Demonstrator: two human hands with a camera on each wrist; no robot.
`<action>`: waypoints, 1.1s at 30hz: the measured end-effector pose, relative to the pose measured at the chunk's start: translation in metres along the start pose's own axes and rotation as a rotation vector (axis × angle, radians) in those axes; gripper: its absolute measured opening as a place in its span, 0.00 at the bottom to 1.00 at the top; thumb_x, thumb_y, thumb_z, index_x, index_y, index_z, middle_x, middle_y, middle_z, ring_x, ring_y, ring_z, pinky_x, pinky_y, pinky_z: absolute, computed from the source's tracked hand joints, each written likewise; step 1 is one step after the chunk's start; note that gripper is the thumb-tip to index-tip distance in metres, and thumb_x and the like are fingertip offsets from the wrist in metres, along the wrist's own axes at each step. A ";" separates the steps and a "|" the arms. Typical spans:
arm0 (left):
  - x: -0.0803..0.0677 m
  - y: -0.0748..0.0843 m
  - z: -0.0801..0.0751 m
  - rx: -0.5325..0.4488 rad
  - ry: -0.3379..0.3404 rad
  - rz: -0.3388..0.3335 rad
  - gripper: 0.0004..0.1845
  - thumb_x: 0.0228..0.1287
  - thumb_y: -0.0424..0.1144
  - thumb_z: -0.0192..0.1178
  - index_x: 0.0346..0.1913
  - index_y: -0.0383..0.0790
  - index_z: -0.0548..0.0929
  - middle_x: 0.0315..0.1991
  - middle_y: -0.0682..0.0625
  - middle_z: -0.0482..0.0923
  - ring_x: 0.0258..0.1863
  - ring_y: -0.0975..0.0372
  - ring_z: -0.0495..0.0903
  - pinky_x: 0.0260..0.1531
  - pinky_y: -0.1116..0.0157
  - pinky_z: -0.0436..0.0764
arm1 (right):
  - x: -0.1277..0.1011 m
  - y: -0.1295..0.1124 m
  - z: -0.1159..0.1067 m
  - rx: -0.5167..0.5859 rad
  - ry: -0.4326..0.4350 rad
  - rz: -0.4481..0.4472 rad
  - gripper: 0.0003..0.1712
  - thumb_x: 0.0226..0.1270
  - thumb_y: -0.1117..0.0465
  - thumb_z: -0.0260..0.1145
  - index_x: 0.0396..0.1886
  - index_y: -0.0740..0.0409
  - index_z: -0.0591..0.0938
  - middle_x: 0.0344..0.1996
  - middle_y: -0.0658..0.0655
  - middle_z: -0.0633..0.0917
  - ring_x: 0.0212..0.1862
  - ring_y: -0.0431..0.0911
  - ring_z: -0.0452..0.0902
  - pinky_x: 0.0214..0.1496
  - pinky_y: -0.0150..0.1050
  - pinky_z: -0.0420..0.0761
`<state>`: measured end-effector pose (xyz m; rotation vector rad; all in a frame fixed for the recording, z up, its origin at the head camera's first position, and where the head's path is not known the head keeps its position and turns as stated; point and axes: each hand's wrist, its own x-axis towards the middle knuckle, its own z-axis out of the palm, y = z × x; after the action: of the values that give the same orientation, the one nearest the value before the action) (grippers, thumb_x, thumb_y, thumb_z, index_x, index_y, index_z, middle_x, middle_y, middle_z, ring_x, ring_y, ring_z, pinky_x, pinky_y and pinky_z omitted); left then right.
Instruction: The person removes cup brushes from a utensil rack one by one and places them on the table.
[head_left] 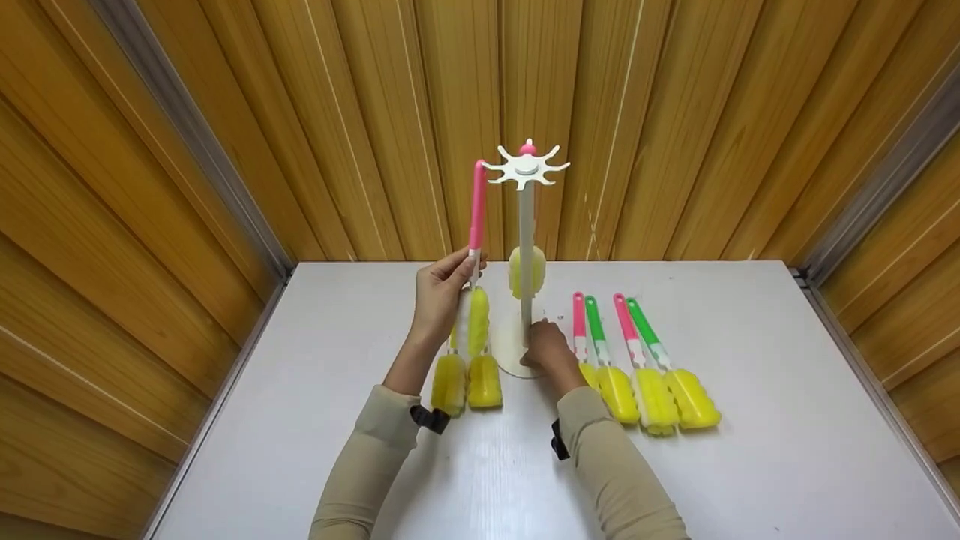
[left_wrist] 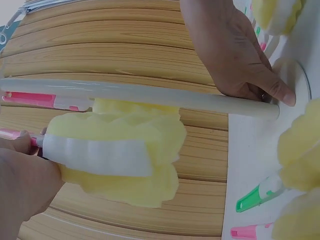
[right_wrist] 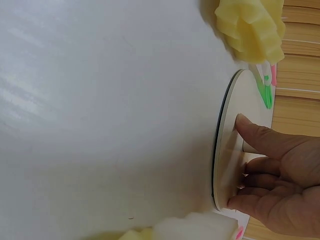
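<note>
My left hand [head_left: 442, 289] pinches a pink-handled sponge brush [head_left: 478, 202] by its white neck. The brush hangs upright, sponge down, its handle tip at a hook arm of the white stand [head_left: 526, 166]; whether it is hooked on, I cannot tell. Its yellow-and-white sponge [left_wrist: 107, 150] appears large in the left wrist view. Low on the stand, my right hand [head_left: 551, 352] holds the foot of the pole, with the thumb resting on the round base [right_wrist: 240, 100]. Another pink brush [head_left: 515, 274] hangs behind the pole, partly hidden by it.
Right of the stand lie several sponge brushes with pink and green handles, among them a green one [head_left: 694, 397]. Two yellow sponges [head_left: 485, 382] lie left of the base, their handles partly hidden. Wood-patterned walls [head_left: 675, 112] enclose the white table [head_left: 787, 450].
</note>
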<state>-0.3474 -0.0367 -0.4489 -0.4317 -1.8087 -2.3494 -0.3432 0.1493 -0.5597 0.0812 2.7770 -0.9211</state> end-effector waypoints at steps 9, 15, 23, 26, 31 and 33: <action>-0.012 -0.003 -0.016 0.035 0.043 -0.033 0.15 0.73 0.35 0.62 0.58 0.34 0.85 0.48 0.40 0.87 0.47 0.55 0.84 0.45 0.67 0.82 | 0.002 0.000 0.000 -0.030 -0.016 -0.009 0.25 0.55 0.72 0.77 0.52 0.74 0.80 0.41 0.65 0.81 0.41 0.54 0.73 0.56 0.51 0.81; -0.019 -0.004 -0.023 0.060 0.055 -0.049 0.15 0.73 0.36 0.62 0.57 0.33 0.85 0.49 0.38 0.86 0.48 0.55 0.85 0.50 0.65 0.83 | 0.004 0.000 -0.001 -0.030 -0.040 0.010 0.26 0.55 0.71 0.77 0.53 0.73 0.79 0.42 0.64 0.81 0.42 0.54 0.74 0.59 0.52 0.80; -0.022 -0.006 -0.027 0.021 0.057 -0.066 0.15 0.73 0.35 0.62 0.58 0.33 0.85 0.49 0.41 0.87 0.52 0.53 0.85 0.55 0.60 0.82 | 0.003 0.000 -0.002 -0.020 -0.040 0.004 0.25 0.54 0.71 0.78 0.51 0.73 0.80 0.40 0.63 0.81 0.41 0.54 0.73 0.57 0.51 0.80; -0.023 -0.008 -0.028 0.002 0.051 -0.067 0.16 0.72 0.35 0.63 0.59 0.33 0.84 0.50 0.40 0.86 0.52 0.53 0.85 0.55 0.60 0.81 | 0.002 -0.001 -0.002 -0.034 -0.031 -0.006 0.25 0.53 0.71 0.78 0.50 0.74 0.80 0.42 0.65 0.81 0.41 0.54 0.73 0.57 0.51 0.80; -0.024 -0.010 -0.028 0.030 0.056 -0.077 0.16 0.70 0.36 0.65 0.58 0.35 0.85 0.49 0.41 0.87 0.52 0.53 0.85 0.56 0.62 0.81 | 0.001 -0.003 -0.003 -0.008 -0.047 0.025 0.26 0.56 0.71 0.77 0.53 0.74 0.79 0.44 0.65 0.80 0.44 0.55 0.72 0.59 0.51 0.79; -0.024 -0.010 -0.028 0.050 0.055 -0.078 0.16 0.70 0.36 0.65 0.58 0.36 0.85 0.50 0.41 0.87 0.53 0.53 0.84 0.56 0.62 0.81 | 0.002 -0.003 -0.003 0.004 -0.059 0.044 0.26 0.57 0.71 0.76 0.55 0.73 0.79 0.45 0.64 0.80 0.45 0.55 0.72 0.60 0.51 0.79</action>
<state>-0.3314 -0.0619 -0.4720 -0.2924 -1.8877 -2.3355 -0.3463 0.1491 -0.5561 0.1133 2.7087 -0.9029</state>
